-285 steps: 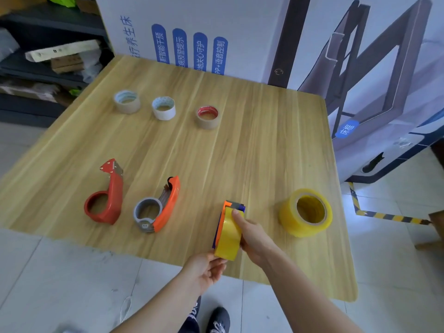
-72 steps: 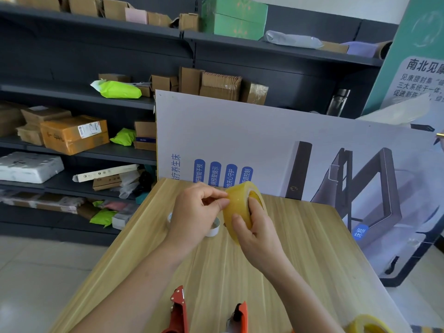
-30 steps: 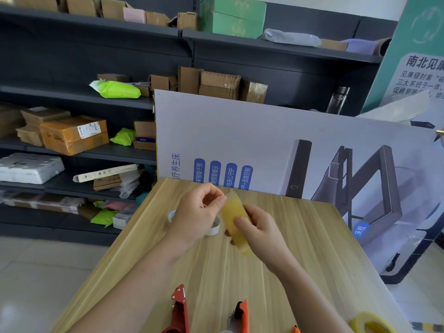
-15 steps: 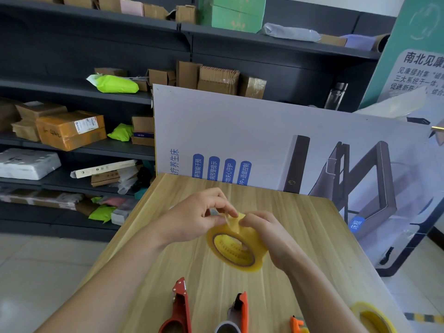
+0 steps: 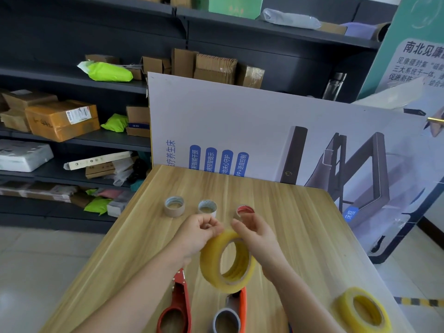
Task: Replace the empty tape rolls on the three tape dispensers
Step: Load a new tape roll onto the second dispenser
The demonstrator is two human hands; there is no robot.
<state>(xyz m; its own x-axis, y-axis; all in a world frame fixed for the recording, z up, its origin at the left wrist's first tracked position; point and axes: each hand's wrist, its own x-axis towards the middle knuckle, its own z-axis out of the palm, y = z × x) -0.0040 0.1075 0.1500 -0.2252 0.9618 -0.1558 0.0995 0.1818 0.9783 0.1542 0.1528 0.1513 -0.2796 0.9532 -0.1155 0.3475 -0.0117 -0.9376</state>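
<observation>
I hold a yellow tape roll [image 5: 227,263] in the air above the wooden table [image 5: 300,236]. My left hand [image 5: 197,236] pinches its top edge, and my right hand [image 5: 257,236] grips its right side. Below it lie a red dispenser [image 5: 176,306] and an orange dispenser with a grey hub [image 5: 231,313], both without tape. A second yellow roll [image 5: 362,308] lies flat at the near right. Three empty cores stand in a row behind my hands: a tan one [image 5: 174,206], a white one [image 5: 207,207] and a red-rimmed one [image 5: 244,210].
A large printed board [image 5: 264,131] leans against the table's far edge. Dark shelving [image 5: 72,140] with cardboard boxes and green bags fills the left and back. Tiled floor lies beyond the table's left edge, and striped floor tape [image 5: 418,302] lies at the right.
The view has tilted down, so the three empty cores now show. The roll has dropped lower and turned its hole toward me, with both hands still on it.
</observation>
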